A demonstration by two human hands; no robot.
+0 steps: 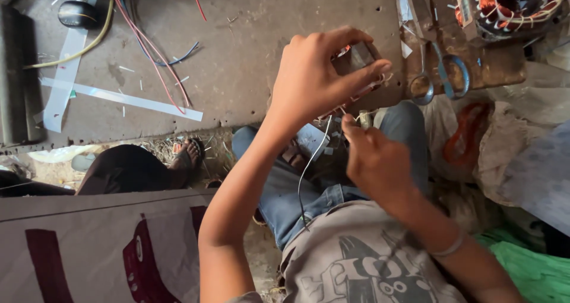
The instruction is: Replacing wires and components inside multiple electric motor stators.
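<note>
The left hand (314, 77) wraps tight around a small coil block (356, 59); it looks hard and heavy. The right hand (374, 160) pinches its thin, bendy white wire (314, 154), which looks easy to snap.

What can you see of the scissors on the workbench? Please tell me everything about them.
The scissors lie flat on a brown board at the upper right of the workbench. The blades look like grey metal, closed, pointing away from the person toward the top edge of the picture. The two finger loops face the person: one looks like plain metal, the other is blue. Neither hand touches them; the left hand holds a small wound part just beside them.
</note>
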